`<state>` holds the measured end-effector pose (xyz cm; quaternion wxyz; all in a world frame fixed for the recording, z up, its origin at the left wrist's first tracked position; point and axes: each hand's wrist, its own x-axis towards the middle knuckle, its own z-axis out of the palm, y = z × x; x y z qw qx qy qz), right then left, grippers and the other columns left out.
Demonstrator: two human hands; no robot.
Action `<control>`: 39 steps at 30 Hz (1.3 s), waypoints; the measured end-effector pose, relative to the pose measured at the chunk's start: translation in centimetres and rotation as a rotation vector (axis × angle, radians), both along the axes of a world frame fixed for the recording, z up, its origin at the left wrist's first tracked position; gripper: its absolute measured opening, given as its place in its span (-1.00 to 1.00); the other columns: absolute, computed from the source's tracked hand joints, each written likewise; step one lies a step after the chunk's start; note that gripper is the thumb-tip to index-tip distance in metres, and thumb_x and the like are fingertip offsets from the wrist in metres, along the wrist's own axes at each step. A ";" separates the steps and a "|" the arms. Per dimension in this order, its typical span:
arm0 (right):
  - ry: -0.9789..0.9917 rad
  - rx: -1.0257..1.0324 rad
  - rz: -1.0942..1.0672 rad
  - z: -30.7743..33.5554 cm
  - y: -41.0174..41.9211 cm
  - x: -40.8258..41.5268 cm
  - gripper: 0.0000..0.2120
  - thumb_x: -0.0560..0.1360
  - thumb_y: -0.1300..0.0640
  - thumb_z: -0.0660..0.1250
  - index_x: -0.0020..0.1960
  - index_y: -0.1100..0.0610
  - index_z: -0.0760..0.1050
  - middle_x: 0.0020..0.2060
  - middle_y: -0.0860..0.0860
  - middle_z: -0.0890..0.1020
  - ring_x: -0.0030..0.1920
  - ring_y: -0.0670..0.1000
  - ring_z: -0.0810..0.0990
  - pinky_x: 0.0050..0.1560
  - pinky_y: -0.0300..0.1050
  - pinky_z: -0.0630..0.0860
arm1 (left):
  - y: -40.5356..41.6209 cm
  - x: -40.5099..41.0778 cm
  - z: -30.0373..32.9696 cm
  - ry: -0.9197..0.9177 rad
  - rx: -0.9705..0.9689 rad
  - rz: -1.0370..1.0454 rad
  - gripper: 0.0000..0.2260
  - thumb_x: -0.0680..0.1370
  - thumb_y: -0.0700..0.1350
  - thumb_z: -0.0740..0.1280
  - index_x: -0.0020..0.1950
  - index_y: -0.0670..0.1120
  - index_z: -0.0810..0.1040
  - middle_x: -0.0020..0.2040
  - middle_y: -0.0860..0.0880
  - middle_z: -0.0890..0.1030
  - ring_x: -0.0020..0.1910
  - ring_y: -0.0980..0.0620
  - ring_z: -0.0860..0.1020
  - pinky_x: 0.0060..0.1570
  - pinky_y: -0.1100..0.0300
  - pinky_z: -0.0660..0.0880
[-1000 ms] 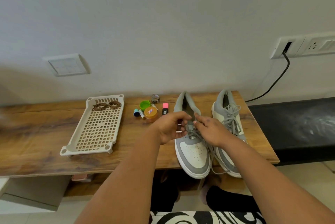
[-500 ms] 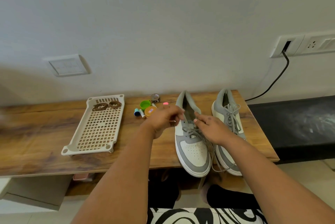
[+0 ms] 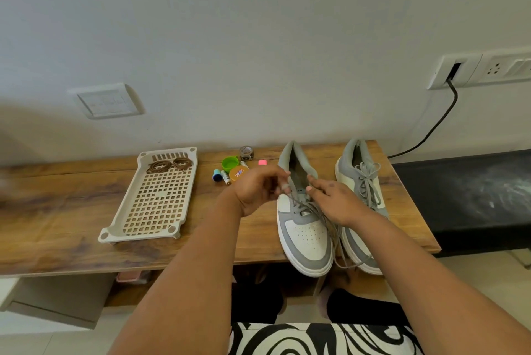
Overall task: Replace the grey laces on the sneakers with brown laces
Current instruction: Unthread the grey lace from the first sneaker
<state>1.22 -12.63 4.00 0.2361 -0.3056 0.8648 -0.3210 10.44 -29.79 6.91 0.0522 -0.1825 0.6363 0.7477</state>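
the left hand [image 3: 258,191] pinches the grey lace [image 3: 316,212] just left of the left sneaker [image 3: 304,228], above its top eyelets. the right hand [image 3: 334,199] rests on this sneaker, fingers relaxed. the brown laces [image 3: 169,165] lie in the tray [image 3: 149,211], well left of the sneaker.

The left hand [image 3: 260,188] hides part of the small clutter [image 3: 232,172] at the far side of the counter [image 3: 71,228], whose labels are too small to read. The right hand [image 3: 334,199] covers the lace holes of the left sneaker [image 3: 304,228]. The counter's far left end blurs, and the wall sockets [image 3: 488,68] run past the right edge.
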 end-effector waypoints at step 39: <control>0.002 -0.018 -0.003 0.0 0.3 -0.1 -0.52 0.66 -0.08 0.12 0.54 0.03 0.25 0.49 0.00 0.35 0.47 0.00 0.32 0.25 -0.27 0.19 | -2.7 1.3 0.3 0.312 0.509 -0.156 -0.86 0.42 -0.05 0.50 -0.24 -0.06 0.58 -0.31 0.05 0.45 -0.28 0.11 0.45 -0.17 0.19 0.39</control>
